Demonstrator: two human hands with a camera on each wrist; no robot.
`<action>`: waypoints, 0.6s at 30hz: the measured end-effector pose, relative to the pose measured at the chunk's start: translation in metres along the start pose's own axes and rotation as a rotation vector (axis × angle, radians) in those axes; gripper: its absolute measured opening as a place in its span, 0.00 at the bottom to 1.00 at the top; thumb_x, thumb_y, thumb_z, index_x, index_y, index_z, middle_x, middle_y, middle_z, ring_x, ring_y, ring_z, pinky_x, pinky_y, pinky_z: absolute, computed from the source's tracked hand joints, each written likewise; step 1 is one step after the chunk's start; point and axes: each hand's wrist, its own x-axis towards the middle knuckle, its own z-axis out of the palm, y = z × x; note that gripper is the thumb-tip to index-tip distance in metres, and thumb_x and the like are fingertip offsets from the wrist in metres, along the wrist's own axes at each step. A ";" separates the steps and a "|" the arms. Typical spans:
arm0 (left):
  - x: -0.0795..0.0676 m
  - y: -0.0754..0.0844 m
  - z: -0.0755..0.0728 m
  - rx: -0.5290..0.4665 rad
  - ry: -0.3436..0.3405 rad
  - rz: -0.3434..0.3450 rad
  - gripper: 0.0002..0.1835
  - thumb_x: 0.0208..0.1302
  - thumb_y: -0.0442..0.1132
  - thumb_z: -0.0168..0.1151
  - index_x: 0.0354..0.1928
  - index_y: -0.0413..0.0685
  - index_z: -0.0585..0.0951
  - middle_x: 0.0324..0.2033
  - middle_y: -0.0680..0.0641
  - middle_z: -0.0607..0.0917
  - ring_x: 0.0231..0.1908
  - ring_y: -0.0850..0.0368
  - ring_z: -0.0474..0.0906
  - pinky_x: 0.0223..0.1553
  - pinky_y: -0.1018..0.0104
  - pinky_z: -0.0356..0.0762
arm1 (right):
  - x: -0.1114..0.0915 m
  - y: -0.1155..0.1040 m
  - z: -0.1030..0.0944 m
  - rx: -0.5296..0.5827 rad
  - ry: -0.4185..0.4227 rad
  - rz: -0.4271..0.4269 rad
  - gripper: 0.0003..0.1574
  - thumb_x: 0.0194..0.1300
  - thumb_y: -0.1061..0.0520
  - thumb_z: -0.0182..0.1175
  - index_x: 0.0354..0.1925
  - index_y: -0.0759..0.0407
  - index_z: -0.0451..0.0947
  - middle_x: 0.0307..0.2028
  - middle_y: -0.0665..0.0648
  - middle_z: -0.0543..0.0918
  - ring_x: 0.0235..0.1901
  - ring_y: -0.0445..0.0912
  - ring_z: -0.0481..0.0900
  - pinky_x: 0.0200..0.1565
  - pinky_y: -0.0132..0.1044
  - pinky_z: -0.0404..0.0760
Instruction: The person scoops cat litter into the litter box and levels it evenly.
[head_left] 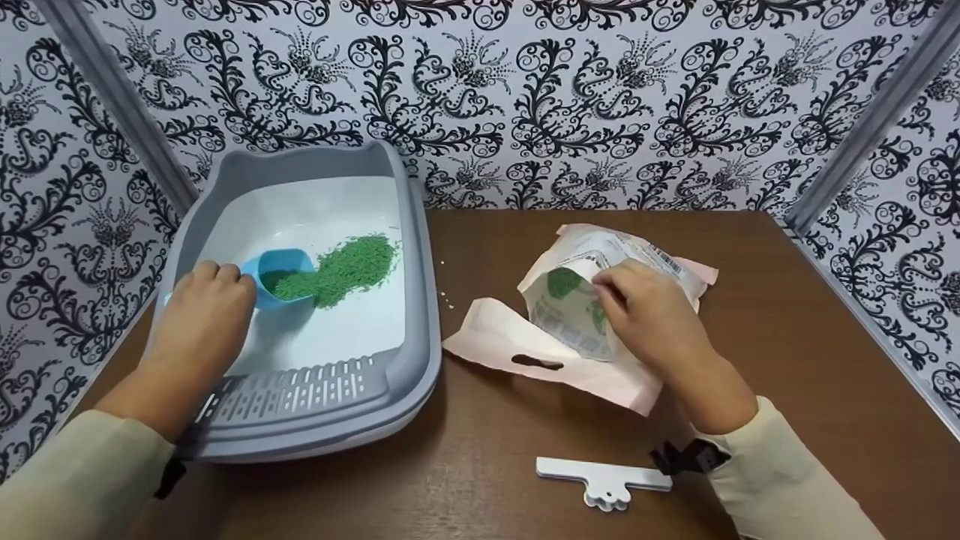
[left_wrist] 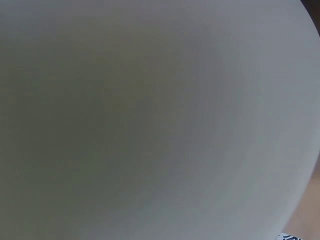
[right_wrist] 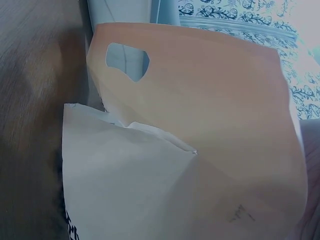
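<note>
My left hand grips a blue scoop by its handle, over the white floor of a grey litter box. The scoop lies tilted on its side, its mouth toward a spread pile of green litter pellets, with more pellets inside it. To the right, my right hand pinches the edge of an open pale pink litter bag. Green pellets show deep in the bag's mouth. From the right wrist, the bag's flap and its cut-out handle fill much of the view. A blurred pale surface fills the left wrist view.
A white bag clip lies on the brown table near the front. Several small pale crumbs sit between box and bag. Patterned panels enclose the back and sides. A slotted grey step spans the box's near end.
</note>
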 end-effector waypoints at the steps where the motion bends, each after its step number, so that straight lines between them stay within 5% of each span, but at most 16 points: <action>1: 0.000 0.000 0.000 0.002 0.004 0.002 0.09 0.55 0.17 0.52 0.38 0.24 0.79 0.35 0.28 0.79 0.41 0.31 0.74 0.45 0.38 0.75 | 0.000 0.000 0.000 0.001 -0.002 0.000 0.06 0.70 0.62 0.64 0.42 0.64 0.86 0.37 0.60 0.87 0.36 0.54 0.84 0.42 0.49 0.83; 18: 0.000 0.006 0.002 0.153 0.094 0.075 0.09 0.53 0.16 0.59 0.38 0.23 0.79 0.34 0.31 0.78 0.41 0.35 0.74 0.49 0.43 0.77 | -0.001 -0.002 0.000 -0.012 -0.006 0.013 0.06 0.70 0.63 0.64 0.42 0.63 0.86 0.37 0.60 0.87 0.37 0.53 0.85 0.43 0.48 0.84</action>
